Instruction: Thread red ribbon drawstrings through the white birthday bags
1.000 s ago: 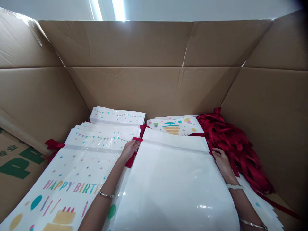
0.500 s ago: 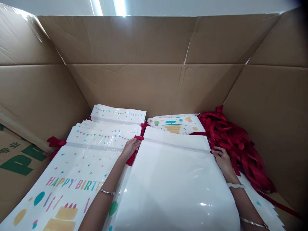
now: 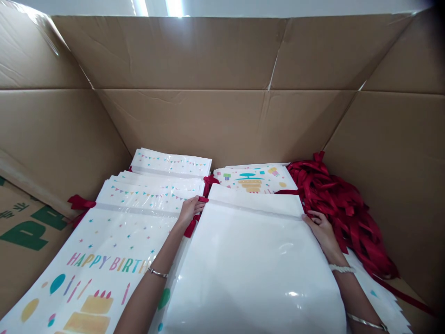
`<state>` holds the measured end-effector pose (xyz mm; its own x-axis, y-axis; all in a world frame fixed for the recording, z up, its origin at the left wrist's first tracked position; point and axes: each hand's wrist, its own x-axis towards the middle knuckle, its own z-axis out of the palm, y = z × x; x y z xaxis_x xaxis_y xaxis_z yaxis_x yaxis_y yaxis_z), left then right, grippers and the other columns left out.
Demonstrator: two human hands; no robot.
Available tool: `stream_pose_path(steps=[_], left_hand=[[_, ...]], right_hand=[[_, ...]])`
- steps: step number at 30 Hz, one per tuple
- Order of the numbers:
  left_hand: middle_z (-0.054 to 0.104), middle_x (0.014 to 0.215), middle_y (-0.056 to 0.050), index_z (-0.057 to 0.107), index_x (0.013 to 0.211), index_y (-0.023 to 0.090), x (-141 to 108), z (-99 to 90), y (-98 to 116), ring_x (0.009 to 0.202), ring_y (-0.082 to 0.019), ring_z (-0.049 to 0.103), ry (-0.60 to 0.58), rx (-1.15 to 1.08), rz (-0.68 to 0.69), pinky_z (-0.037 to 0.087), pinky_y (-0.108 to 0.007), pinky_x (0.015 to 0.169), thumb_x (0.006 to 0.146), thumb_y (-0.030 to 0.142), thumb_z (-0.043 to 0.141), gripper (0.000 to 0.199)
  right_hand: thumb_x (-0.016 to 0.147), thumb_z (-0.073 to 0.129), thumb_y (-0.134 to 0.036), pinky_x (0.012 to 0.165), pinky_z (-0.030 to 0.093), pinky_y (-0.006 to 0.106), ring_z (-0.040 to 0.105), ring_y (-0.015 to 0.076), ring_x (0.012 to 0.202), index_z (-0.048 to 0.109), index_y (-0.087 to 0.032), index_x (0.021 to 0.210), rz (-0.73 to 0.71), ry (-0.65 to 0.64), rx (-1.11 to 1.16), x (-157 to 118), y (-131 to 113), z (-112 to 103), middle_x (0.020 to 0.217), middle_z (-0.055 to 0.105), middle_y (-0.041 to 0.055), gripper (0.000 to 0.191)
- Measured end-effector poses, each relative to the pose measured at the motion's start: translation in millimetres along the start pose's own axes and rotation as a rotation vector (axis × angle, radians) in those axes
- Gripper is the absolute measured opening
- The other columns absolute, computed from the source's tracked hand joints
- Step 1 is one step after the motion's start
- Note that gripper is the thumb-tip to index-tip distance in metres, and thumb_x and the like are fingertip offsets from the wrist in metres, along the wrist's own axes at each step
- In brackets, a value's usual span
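Note:
A large plain white bag (image 3: 257, 260) lies face up in front of me, with a folded band across its top. My left hand (image 3: 190, 209) is closed on a short red ribbon end at the bag's upper left edge. At the upper right edge, my right hand (image 3: 319, 227) has its fingers closed by the band; what they pinch is partly hidden. Left of it lies a stack of printed birthday bags (image 3: 121, 232) with red ribbons at the sides. A heap of red ribbons (image 3: 344, 208) sits beyond my right hand.
Tall cardboard walls (image 3: 181, 113) rise at the back and both sides. More printed bags (image 3: 252, 180) lie behind the white bag, and others (image 3: 377, 292) under my right forearm. Green print (image 3: 26, 235) marks cardboard at the left.
My right fingers have shifted slightly left onto the bag's edge. My left fingers have moved a little on the red ribbon end. The view has shifted slightly.

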<state>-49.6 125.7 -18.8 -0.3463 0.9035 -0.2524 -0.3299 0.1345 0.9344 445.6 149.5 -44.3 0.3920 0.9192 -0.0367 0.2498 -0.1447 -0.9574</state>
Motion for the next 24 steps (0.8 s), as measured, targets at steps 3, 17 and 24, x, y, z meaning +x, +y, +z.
stream_pose_path(steps=[3, 17, 24], left_hand=[[0.078, 0.082, -0.015, 0.073, 0.088, 0.011, -0.3, -1.6, -0.4, 0.075, -0.022, 0.077, 0.014, 0.056, 0.027, 0.064, -0.034, 0.076, 0.098, 0.027, 0.062, 0.022], [0.079, 0.085, -0.019, 0.067, 0.088, 0.011, 0.4, -19.3, 21.5, 0.091, -0.029, 0.079, 0.009, 0.103, 0.034, 0.061, -0.046, 0.097, 0.102, 0.026, 0.055, 0.024], [0.078, 0.094, -0.022, 0.065, 0.095, 0.01, -5.2, -17.1, 28.8, 0.098, -0.03, 0.078, -0.056, -0.067, -0.016, 0.06, -0.042, 0.096, 0.1, 0.029, 0.057, 0.022]], right_hand=[[0.048, 0.089, -0.048, 0.063, 0.049, 0.028, 0.063, 0.0197, 0.074, 0.063, -0.021, 0.116, 0.047, -0.058, 0.068, -7.2, -8.4, 1.0, 0.082, 0.066, 0.0027, 0.078], [0.051, 0.091, -0.044, 0.072, 0.056, 0.028, 0.07, 0.022, 0.087, 0.066, -0.02, 0.113, 0.064, -0.121, 0.198, -11.2, -10.8, -0.5, 0.089, 0.074, 0.005, 0.07], [0.052, 0.089, -0.044, 0.075, 0.057, 0.03, 0.071, 0.0222, 0.086, 0.067, -0.019, 0.111, 0.039, -0.107, 0.176, -10.1, -10.1, -0.8, 0.089, 0.074, 0.0052, 0.068]])
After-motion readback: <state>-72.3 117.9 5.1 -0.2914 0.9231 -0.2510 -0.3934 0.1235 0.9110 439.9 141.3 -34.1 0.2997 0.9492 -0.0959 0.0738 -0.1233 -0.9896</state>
